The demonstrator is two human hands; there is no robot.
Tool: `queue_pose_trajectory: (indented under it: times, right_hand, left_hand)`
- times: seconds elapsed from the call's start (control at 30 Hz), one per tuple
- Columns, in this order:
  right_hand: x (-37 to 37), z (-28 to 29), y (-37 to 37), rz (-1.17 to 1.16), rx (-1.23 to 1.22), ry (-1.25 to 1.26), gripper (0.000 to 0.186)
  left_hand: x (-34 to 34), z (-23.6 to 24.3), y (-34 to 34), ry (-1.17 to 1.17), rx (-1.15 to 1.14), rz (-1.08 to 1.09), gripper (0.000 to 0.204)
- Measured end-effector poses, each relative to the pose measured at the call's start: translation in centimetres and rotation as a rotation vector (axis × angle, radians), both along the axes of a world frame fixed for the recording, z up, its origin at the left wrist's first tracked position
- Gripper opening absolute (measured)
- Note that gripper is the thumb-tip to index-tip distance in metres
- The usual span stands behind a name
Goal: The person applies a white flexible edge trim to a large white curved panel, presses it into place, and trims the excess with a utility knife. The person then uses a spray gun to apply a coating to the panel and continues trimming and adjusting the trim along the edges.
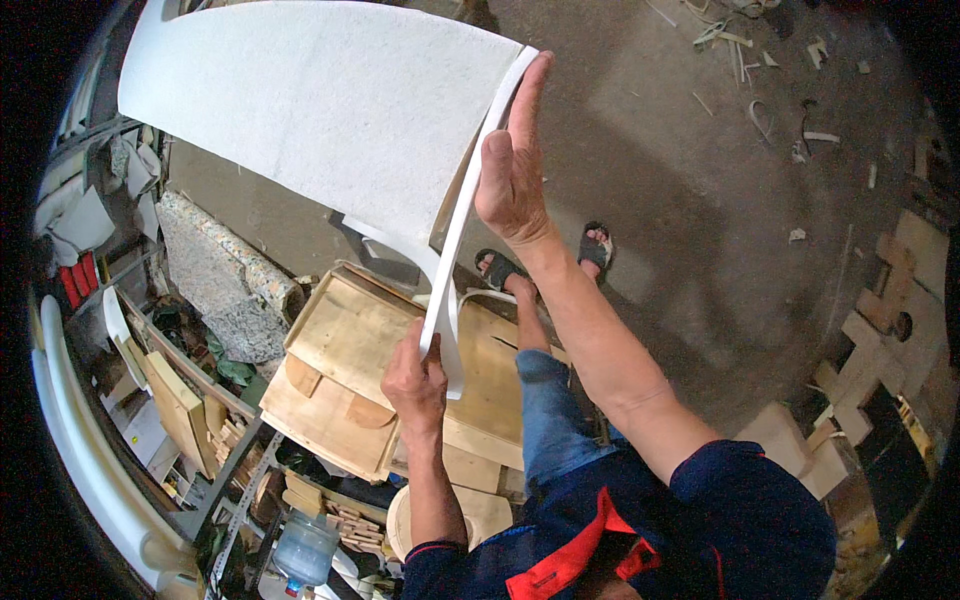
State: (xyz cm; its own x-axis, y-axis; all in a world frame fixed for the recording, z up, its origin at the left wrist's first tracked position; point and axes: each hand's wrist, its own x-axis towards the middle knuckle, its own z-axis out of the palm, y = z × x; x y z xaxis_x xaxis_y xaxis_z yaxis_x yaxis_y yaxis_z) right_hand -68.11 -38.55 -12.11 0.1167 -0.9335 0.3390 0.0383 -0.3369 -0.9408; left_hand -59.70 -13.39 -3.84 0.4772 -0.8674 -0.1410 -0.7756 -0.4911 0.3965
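Note:
A large curved panel point(310, 105) with a white, felt-like covering stretches across the upper left. Along its right edge runs a long white strip point(466, 195), with a narrow dark gap and some brown board showing between the two. My left hand point(414, 378) is closed around the strip near its lower end. Higher up, my right hand point(514, 185) lies along the strip's outer side, fingers straight and thumb raised, pressing the upper part against the panel's edge. Below the panel, a white curved piece point(400, 245) joins the strip's lower part.
Light plywood boards point(350, 340) are stacked below my left hand. To the left are a speckled foam block point(220, 270) and a rack of wood pieces point(180, 410). A water jug point(305, 548) sits near the bottom. Scraps point(740, 55) litter the floor; cut boards point(880, 310) lie right.

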Motion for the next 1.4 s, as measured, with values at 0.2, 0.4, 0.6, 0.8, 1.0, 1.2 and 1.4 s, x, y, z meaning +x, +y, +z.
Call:
queue_pose_trajectory:
  times: [0.2,0.4,0.6,0.8,1.0,1.2,1.4]
  right_hand:
    - [1.1,-0.2,0.4,-0.067,-0.012,-0.020,0.097]
    - [1.5,-0.2,0.0,-0.101,-0.013,-0.015,0.090]
    - [1.4,-0.9,-1.4,-0.099,-0.020,0.014,0.081]
    - [1.3,-1.4,-1.5,-0.125,-0.032,0.055,0.081]
    - [1.6,-1.3,-0.9,-0.143,-0.027,0.055,0.083]
    - [1.7,-1.1,-0.8,-0.163,-0.022,0.061,0.085]
    - [2.1,-1.1,-0.7,-0.183,-0.014,0.062,0.087]
  left_hand:
    - [1.2,-0.5,0.6,0.009,-0.010,-0.023,0.035]
    - [2.2,-1.0,0.8,0.010,-0.036,-0.058,0.037]
    - [2.8,-1.3,0.9,0.061,-0.063,-0.051,0.040]
    - [3.4,-1.4,1.4,0.053,-0.025,-0.082,0.046]
    - [4.5,-1.1,1.7,0.042,0.036,-0.104,0.042]
    - [5.5,-1.0,1.7,0.068,-0.037,-0.154,0.043]
    - [6.6,-1.4,1.5,0.112,-0.015,-0.168,0.041]
